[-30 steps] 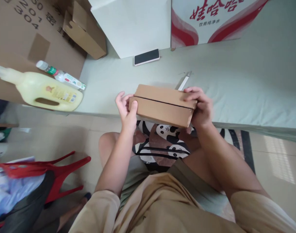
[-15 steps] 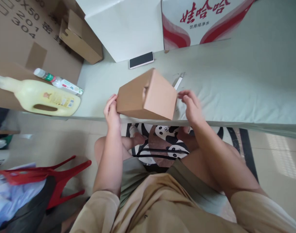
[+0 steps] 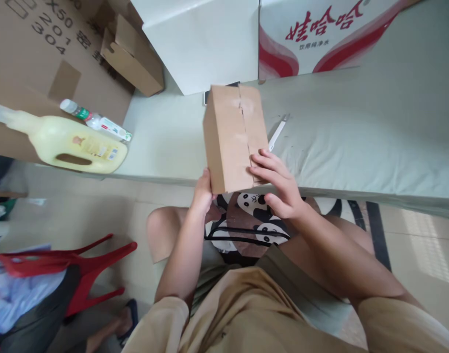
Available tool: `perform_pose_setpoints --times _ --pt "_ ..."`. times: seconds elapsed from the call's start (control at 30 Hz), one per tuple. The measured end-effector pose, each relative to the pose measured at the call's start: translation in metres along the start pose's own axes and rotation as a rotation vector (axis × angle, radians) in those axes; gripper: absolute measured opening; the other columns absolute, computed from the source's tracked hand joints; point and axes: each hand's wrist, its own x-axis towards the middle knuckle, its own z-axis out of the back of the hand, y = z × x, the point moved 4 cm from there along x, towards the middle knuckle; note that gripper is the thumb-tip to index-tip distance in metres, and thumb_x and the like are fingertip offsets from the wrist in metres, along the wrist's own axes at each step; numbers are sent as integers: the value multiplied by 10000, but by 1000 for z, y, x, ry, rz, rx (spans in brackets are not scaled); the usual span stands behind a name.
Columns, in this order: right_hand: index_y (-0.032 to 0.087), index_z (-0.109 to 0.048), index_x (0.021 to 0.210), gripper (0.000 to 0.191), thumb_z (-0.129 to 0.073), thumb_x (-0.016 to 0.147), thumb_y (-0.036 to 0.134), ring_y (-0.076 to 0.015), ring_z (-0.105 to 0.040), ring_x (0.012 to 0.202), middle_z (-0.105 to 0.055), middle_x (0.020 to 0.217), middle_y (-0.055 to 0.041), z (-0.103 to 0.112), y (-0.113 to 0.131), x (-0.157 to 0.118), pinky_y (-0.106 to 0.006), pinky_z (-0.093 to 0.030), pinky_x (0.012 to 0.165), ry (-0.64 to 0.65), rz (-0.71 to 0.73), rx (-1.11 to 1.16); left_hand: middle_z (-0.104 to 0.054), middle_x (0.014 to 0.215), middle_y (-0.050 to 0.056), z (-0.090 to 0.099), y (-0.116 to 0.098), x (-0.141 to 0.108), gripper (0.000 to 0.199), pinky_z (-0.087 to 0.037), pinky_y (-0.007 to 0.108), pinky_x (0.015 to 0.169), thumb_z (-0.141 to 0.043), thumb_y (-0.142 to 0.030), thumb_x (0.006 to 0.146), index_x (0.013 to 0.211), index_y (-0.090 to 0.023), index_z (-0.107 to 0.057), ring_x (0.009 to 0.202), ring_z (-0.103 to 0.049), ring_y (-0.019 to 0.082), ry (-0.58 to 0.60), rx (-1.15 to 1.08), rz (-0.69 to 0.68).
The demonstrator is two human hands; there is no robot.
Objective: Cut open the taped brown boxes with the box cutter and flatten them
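Observation:
A small brown cardboard box (image 3: 230, 139) is held tilted over the front edge of the table, a seam running along the face toward me. My left hand (image 3: 203, 193) grips its lower left corner, the thumb on the side and the other fingers hidden behind. Against the lower right of the seamed face, my right hand (image 3: 278, 184) rests its fingertips, fingers apart and thumb off the cardboard. Just beyond that hand a white utility knife (image 3: 279, 132) lies on the green cloth. A phone (image 3: 206, 98) is mostly covered by the box.
A yellow jug (image 3: 81, 144) and a clear bottle (image 3: 95, 120) lie at the left, near another small carton (image 3: 134, 59). A white box (image 3: 206, 49) and a red-and-white carton (image 3: 316, 39) stand behind. A red stool (image 3: 88, 264) with a seated person is lower left.
The box has turned so its seamed face shows, and now covers most of the phone. My left hand moved right and down with it; my right hand came onto the box.

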Motion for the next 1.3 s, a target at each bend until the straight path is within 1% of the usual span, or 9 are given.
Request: perform_pose_setpoints --times 0.13,0.3,0.37,0.47,0.63,0.73,0.93,1.07,1.3 --pt "318 -601 1396 480 -466 952 441 -322 -493 1417 -634 1410 -55 4 -3 2 -583 -345 1216 -58 29 -46 -682 668 35 -10 18 -18 393 -475 268 456 -680 -577 847 886 -187 -717 523 -601 156 61 149 131" --pt "288 -630 1349 440 -509 938 385 -309 -507 1406 -642 1395 -77 -4 -11 6 -580 -342 1222 33 26 -77 -671 1308 125 4 -43 -33 406 -542 431 988 -530 -507 963 1225 -225 -661 1209 -638 262 -245 318 -518" --pt "276 -645 1325 432 -501 941 413 -312 -496 1415 -643 1394 -83 -4 -13 7 -581 -332 1225 62 1 -75 -640 1370 115 -6 -69 -35 419 -417 512 1144 -501 -519 973 1235 -239 -669 1345 -543 293 -89 464 -792" --pt "281 -661 1286 447 -435 961 491 -314 -500 1409 -650 1381 -75 1 -22 7 -579 -349 1207 62 -66 -37 -657 1340 94 -22 -80 -28 511 -325 579 1199 -381 -603 984 1210 -258 -682 1406 -478 323 66 579 -961" --pt "237 -689 1170 419 -408 964 468 -301 -629 1183 -694 1191 -120 26 -77 0 -534 -484 1044 -159 -420 -252 -688 1164 49 -30 -55 -12 628 -348 513 1197 -136 -598 1013 1079 -290 -679 1260 -587 247 -172 438 -1042" --pt "218 -661 1265 453 -505 902 438 -330 -608 1138 -669 1196 -147 26 -103 -1 -552 -481 998 -49 -584 -506 -677 1147 41 -31 -46 -10 619 -349 497 1200 -136 -617 1007 1075 -295 -661 1256 -585 239 -191 424 -1010" --pt "289 -649 1320 458 -552 890 411 -414 -459 1301 -591 1342 -148 2 -104 3 -639 -393 1026 190 -643 -692 -665 1160 46 -31 -49 -13 619 -338 507 1201 -138 -615 1008 1084 -295 -661 1296 -549 247 -179 426 -1010" --pt "239 -673 1231 398 -568 866 361 -447 -377 1361 -575 1344 -175 10 -103 0 -661 -341 1042 214 -672 -743 -652 1210 33 -32 -48 -14 559 -309 496 1221 -153 -555 1021 1130 -309 -644 1316 -533 233 -170 398 -1038" --pt "205 -646 864 134 -581 785 291 -334 -588 938 -682 990 -154 38 -111 -1 -484 -455 809 149 -839 -762 -656 1188 47 -34 -48 -13 604 -295 517 1230 -135 -611 1003 1112 -294 -637 1301 -542 247 -169 424 -970"
